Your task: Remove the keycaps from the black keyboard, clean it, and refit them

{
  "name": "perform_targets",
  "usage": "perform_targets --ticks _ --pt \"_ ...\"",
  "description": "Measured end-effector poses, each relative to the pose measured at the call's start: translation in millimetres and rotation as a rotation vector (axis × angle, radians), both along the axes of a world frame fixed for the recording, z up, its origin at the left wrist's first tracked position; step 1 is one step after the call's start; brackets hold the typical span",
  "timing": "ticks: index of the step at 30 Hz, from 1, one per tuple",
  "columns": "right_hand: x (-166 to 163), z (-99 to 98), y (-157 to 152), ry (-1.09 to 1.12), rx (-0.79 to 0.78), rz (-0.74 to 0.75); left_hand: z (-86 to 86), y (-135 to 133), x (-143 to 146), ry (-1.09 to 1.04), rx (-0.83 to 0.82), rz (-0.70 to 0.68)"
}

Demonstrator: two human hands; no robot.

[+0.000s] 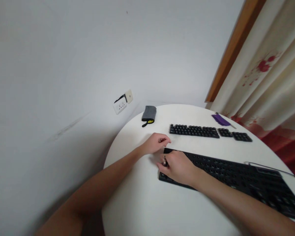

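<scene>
A black keyboard (pixel 226 172) lies across the table, its left end under my right hand (pixel 179 167). That hand is closed, thumb and fingers pinched at the keyboard's left edge. A small dark object (pixel 165 161) shows between the fingers, too small to name. My left hand (pixel 155 143) is curled just beyond the keyboard's left corner, apart from it, fingertips drawn together. Whether anything is in the left fingers is hidden. Behind the keyboard, black keycaps (pixel 194 130) lie in a block of rows, with two smaller groups of keycaps (pixel 242 136) to their right.
A folded grey cloth (pixel 149 113) with a black loop lies at the table's far left. At the far right is a purple brush-like item (pixel 220 119). A thin cable (pixel 267 166) runs behind the keyboard. Wall and curtain (pixel 267 85) border the round white table (pixel 130 203).
</scene>
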State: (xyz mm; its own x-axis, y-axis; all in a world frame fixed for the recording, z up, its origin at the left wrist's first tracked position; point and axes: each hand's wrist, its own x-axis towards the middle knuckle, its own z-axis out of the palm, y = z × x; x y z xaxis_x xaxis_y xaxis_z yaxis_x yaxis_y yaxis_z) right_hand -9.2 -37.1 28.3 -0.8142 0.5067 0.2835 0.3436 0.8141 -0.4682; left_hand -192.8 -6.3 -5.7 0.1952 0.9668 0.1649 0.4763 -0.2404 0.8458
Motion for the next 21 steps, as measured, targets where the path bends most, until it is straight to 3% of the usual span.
perform_targets --ticks 5,8,13,15,21 --pt "20.7 -23.0 0.2 0.212 -0.366 -0.026 4.4 -3.4 -0.7 -0.029 -0.009 0.007" --pt "26.8 -35.9 2.3 0.331 -0.501 -0.06 6.5 -5.3 -0.6 -0.033 -0.027 -0.032" --pt "24.8 -41.6 9.6 0.563 -0.804 -0.214 7.5 -6.6 -0.4 -0.056 -0.078 -0.157" --pt "23.9 -39.5 13.0 0.65 -0.847 -0.275 6.3 -6.0 -0.9 -0.083 -0.115 -0.201" --pt "23.5 -36.2 19.7 0.793 -0.77 -0.398 2.7 -7.2 0.2 -0.239 -0.271 -0.267"
